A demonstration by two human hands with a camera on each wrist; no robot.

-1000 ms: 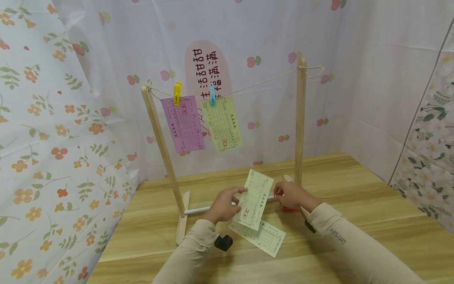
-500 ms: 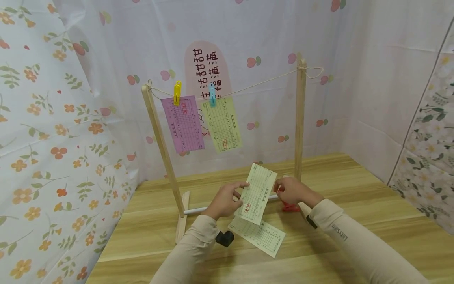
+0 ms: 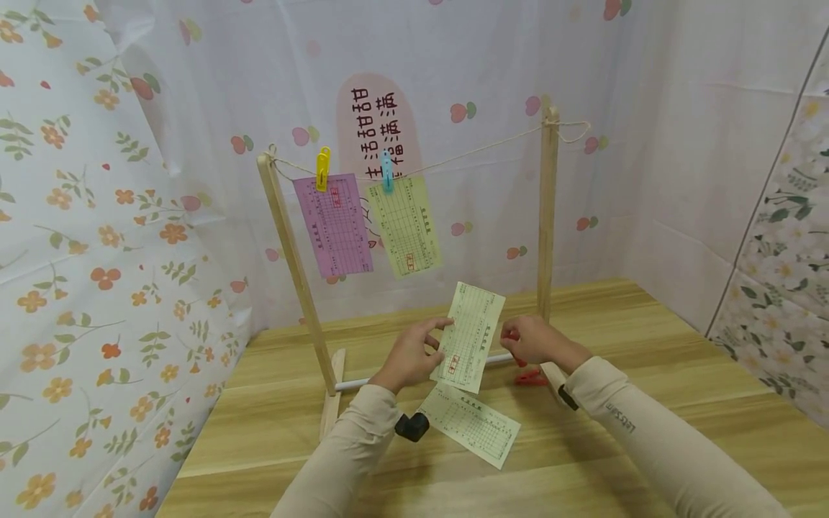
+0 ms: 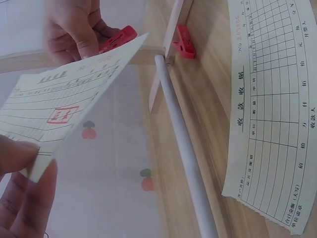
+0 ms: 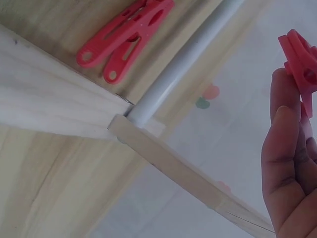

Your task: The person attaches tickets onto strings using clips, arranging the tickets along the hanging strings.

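My left hand [image 3: 412, 355] pinches a pale green receipt slip [image 3: 471, 334] by its edge, raised above the table. In the left wrist view, thumb and fingers grip one corner of that slip [image 4: 49, 106]. Just right of the slip, my right hand [image 3: 534, 339] holds a red clothespin [image 5: 303, 64] between thumb and fingers. A second red clothespin [image 3: 531, 378] lies on the table under the right hand. Another green slip [image 3: 476, 424] lies flat on the table below the held one.
A string [image 3: 479, 153] runs between two wooden posts [image 3: 547, 216]. A purple slip [image 3: 337, 230] hangs from it by a yellow clothespin [image 3: 323, 170], and a green slip [image 3: 408, 230] by a blue clothespin [image 3: 387, 171]. A white rod [image 3: 355, 384] joins the posts low down.
Both hands have risen slightly, the left lifting its slip upward and away from the slip on the table. The right hand has raised its red clothespin a little. The hanging slips stay put.
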